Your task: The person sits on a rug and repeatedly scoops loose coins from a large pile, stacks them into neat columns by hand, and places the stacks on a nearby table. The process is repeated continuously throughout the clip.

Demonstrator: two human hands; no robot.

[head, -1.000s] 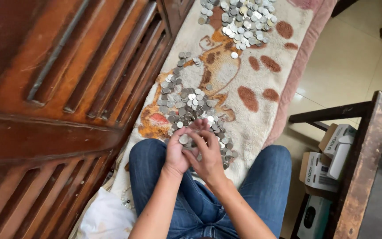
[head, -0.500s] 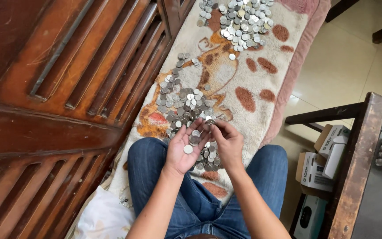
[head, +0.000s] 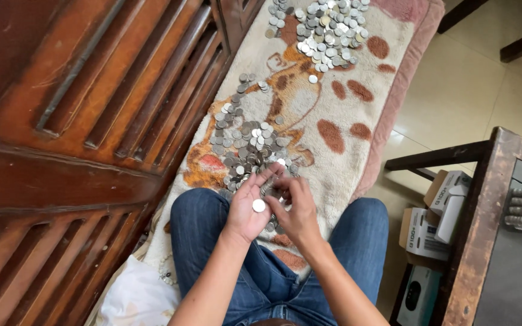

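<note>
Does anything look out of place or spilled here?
Nothing seems damaged. Coins lie loose in a heap on the blanket, with a second heap farther away. One coin rests on the open left hand.

Cream patterned blanket (head: 345,102), two coin piles (head: 246,142)

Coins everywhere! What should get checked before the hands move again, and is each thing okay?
1. Coin lies flat on the open left hand: ok.
2. Right hand is close beside it, fingers over the near pile: ok.
3. Whether the right hand pinches a coin: cannot tell.
4. Far pile sits apart from the near one on the rug: ok.
5. Coins near the rug's left edge, by the wooden bench: not ok, they could slip off.
</note>
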